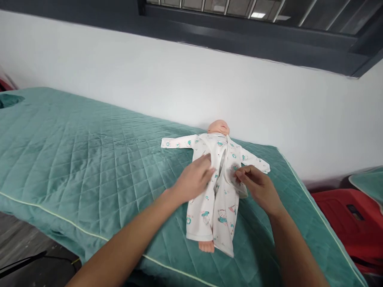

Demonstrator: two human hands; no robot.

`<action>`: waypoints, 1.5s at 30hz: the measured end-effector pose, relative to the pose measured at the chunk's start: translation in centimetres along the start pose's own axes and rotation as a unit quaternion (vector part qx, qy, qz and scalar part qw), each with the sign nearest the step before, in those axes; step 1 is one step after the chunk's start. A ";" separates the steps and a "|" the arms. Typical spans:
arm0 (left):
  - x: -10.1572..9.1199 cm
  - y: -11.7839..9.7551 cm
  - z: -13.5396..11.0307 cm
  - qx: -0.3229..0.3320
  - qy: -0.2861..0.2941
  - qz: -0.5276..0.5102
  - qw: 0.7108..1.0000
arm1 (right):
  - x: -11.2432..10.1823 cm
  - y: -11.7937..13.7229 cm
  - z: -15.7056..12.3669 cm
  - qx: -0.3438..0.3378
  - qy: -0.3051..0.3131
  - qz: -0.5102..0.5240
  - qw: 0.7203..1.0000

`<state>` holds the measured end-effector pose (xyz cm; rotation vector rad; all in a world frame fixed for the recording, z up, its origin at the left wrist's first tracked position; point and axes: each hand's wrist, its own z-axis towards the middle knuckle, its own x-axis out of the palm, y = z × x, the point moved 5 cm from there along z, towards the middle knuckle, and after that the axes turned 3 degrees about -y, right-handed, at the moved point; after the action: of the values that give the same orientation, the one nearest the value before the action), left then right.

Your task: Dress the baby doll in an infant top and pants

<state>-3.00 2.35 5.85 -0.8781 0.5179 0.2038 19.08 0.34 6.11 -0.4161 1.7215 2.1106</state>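
A baby doll (219, 126) lies face up, dressed in a white printed top (220, 141) and white printed trousers (223, 217). Its head points toward the wall, and one bare foot (206, 246) sticks out of a trouser leg. The top's sleeves are spread to both sides, and its front is parted down the middle. My left hand (194, 178) is closed, fingers curled at the front panel on the left, slightly blurred. With thumb and fingertips, my right hand (257, 184) pinches the panel on the right.
Under the doll is a green quilted cover (98, 159) with a pale piped edge. Behind it rises a white wall (119, 75) below a dark-framed barred window (239, 32). A red plastic seat (353, 223) stands beyond the right edge, and a black cable (26, 261) shows at lower left.
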 end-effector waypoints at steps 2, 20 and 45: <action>1.1 -1.3 -0.1 0.087 0.047 0.053 0.994 | -0.4 0.0 2.0 0.009 -0.051 -0.024 0.998; 2.1 1.9 10.6 -0.143 -0.033 -0.119 0.982 | 1.9 -2.1 13.8 0.124 -0.142 -0.148 0.971; 4.3 7.2 16.1 -0.199 -0.073 -0.209 0.955 | 2.1 -2.1 13.6 0.047 -0.169 0.089 0.980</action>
<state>3.55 19.25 7.21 -1.3328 0.1412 -0.0190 18.38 14.29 6.11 0.1258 1.6961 2.0631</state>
